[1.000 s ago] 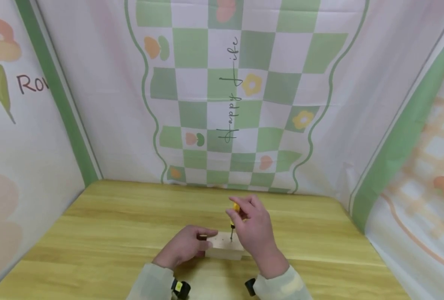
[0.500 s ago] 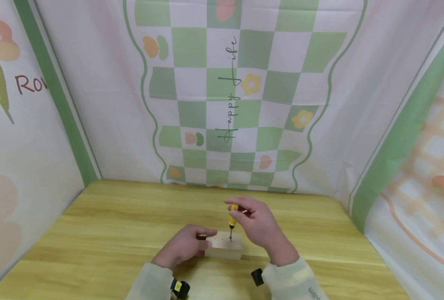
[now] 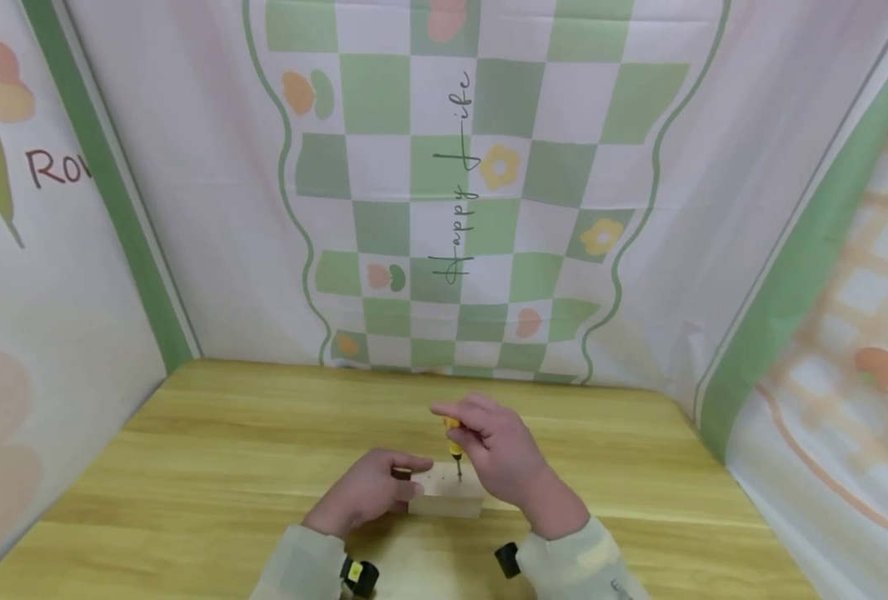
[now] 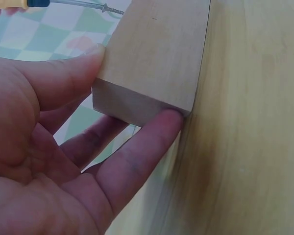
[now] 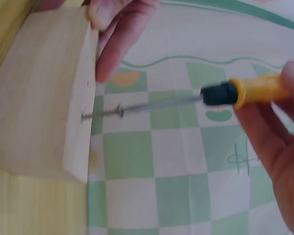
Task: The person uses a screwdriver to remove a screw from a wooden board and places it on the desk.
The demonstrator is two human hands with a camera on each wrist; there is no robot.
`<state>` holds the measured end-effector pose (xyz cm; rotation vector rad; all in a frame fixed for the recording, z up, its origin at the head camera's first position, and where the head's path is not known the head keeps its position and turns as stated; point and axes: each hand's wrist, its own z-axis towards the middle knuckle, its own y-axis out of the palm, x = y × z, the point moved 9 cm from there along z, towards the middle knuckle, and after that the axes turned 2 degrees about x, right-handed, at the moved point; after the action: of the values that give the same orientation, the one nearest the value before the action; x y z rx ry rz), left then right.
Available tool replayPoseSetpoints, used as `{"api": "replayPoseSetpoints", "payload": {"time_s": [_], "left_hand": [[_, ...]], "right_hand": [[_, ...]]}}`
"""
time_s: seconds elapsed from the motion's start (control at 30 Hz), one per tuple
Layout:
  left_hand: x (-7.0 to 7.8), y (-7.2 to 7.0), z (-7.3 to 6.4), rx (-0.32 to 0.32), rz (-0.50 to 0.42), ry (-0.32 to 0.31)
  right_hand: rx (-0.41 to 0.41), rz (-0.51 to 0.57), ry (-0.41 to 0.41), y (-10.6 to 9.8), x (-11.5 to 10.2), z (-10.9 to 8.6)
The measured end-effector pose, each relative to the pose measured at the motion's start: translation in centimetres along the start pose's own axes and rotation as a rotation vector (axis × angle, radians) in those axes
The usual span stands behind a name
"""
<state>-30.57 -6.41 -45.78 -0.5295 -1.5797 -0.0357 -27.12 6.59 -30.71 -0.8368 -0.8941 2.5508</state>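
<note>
A pale wooden block [image 3: 446, 503] lies on the table, with several small dark holes in its top face. My left hand [image 3: 369, 490] grips its left end, thumb near the top edge and fingers on the end and far side. In my right hand [image 3: 507, 454] is a yellow screwdriver [image 5: 257, 91] with a black collar, held between thumb and fingers. Its metal shaft [image 5: 161, 102] meets the head of a screw [image 5: 105, 113]. The screw's point is at the block's top face, and most of its thread shows outside the wood. In the left wrist view the block [image 4: 154, 54] hides the screw's tip.
The wood-grain table [image 3: 226, 467] extends around the block. Behind it hangs a green and white checked cloth [image 3: 436, 225], with fabric walls on both sides. A black wrist camera [image 3: 360, 577] sits on the left wrist, another [image 3: 507, 560] on the right.
My right hand first shifted right, then back left, its fingers changing position around the screwdriver handle. The handle now leans slightly more to the left. My left hand and the block stay nearly still.
</note>
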Motion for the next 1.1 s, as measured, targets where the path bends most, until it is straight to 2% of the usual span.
{"api": "replayPoseSetpoints", "payload": {"time_s": [0.07,0.13,0.23,0.3,0.4,0.5,0.57,0.77,1.1], "left_hand": [[0.1,0.0,-0.1,-0.006,0.0,0.003],[0.2,0.1,-0.1,-0.011,0.008,0.013],[0.2,0.1,-0.1,-0.011,0.017,0.023],[0.1,0.1,0.0,-0.005,0.018,0.019],[-0.2,0.0,0.0,0.004,-0.005,-0.005],[-0.4,0.0,0.1,0.004,-0.037,-0.012],[-0.4,0.1,0.1,0.001,-0.052,-0.012],[-0.3,0.1,0.2,-0.009,-0.081,-0.007],[-0.2,0.0,0.0,0.005,-0.044,-0.008]], "right_hand": [[-0.016,0.057,0.051,0.0,0.6,-0.1],[0.003,0.082,0.132,-0.3,1.2,-0.3],[0.088,0.049,0.233,-0.8,2.0,-0.7],[0.141,0.005,0.256,-1.2,1.9,-0.8],[0.217,-0.066,0.236,-1.7,1.4,-0.8],[0.254,-0.114,0.201,-2.0,0.9,-0.8],[0.252,-0.087,0.195,-2.0,1.0,-0.8],[0.195,0.097,0.193,-1.4,1.6,-0.8],[0.243,0.001,0.176,-1.5,0.5,-0.7]]}}
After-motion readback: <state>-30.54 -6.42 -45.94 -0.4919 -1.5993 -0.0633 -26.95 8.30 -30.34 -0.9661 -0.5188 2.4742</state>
